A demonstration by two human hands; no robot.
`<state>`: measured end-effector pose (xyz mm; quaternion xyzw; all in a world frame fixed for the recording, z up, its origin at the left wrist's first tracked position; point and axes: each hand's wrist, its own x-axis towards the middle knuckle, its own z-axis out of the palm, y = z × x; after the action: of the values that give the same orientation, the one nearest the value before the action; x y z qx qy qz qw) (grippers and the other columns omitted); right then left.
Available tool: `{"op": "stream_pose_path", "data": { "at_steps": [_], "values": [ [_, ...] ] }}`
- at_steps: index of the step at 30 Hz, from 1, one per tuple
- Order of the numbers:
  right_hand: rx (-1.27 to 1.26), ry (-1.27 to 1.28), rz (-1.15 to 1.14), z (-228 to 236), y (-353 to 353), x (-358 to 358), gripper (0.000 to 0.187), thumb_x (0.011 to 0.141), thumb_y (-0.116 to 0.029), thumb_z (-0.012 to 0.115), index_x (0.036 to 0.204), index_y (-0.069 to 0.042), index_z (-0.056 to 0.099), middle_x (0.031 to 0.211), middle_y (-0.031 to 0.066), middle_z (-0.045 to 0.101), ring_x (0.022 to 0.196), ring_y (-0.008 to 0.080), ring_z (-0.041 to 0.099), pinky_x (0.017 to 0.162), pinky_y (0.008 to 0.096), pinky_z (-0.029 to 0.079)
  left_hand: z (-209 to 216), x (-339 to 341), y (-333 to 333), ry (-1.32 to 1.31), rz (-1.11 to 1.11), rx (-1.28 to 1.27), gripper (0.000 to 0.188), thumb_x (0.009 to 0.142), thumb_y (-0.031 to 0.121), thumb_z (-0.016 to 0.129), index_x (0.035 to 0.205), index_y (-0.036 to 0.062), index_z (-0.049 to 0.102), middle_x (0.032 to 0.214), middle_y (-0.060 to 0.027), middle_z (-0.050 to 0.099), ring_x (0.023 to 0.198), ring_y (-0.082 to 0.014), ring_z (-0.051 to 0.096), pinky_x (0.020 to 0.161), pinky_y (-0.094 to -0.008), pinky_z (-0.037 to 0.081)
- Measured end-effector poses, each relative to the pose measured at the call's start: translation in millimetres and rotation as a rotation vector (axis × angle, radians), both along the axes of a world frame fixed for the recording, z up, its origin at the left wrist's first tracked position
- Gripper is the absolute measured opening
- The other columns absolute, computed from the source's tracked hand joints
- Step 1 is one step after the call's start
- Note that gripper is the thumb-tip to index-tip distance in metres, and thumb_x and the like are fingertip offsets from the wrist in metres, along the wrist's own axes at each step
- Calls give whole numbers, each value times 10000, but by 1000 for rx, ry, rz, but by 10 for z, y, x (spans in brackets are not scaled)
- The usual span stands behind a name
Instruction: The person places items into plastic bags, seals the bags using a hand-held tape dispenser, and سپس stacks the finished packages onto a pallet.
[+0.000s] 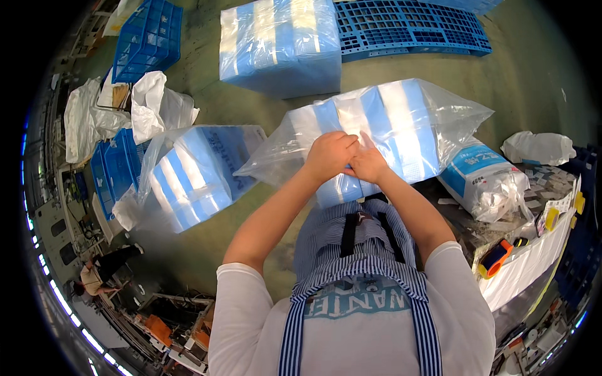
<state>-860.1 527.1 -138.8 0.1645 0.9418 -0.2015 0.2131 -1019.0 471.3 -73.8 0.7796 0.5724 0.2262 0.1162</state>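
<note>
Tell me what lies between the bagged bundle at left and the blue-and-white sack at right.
In the head view: another bagged, striped bundle, with the left hand and right hand on it.

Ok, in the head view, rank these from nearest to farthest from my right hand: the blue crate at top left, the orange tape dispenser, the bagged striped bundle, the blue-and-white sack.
From your right hand:
1. Bagged striped bundle: right at the hand.
2. Blue-and-white sack: to the right.
3. Orange tape dispenser: lower right.
4. Blue crate: far upper left.
</note>
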Motion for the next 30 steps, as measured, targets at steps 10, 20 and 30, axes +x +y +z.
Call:
{"op": "stream_pose_path", "data": {
  "at_steps": [10,20,30],
  "values": [
    [-80,359,-20,-65,132,98,528,901,-378,473,1381,-166,424,1518,6,275,1385,187,277,1143,495,150,-667,386,-529,-164,337,15,247,813,107,582,1043,75,667,1135,-68,643,1030,-231,620,820,-324,516],
    [-102,388,76,-108,465,341,440,961,-291,405,1378,-154,430,1426,38,428,1332,168,369,1140,394,208,-1003,822,-614,-18,446,79,287,821,113,631,1104,65,638,1176,-83,625,1080,-249,603,894,-405,474],
    [191,367,-58,-67,668,1310,675,846,-494,553,1404,-157,378,1480,10,343,1380,163,283,1131,467,189,-1035,932,-695,-19,494,63,321,791,101,638,1112,102,637,1192,-76,614,1069,-243,606,871,-397,483]
  ]
}}
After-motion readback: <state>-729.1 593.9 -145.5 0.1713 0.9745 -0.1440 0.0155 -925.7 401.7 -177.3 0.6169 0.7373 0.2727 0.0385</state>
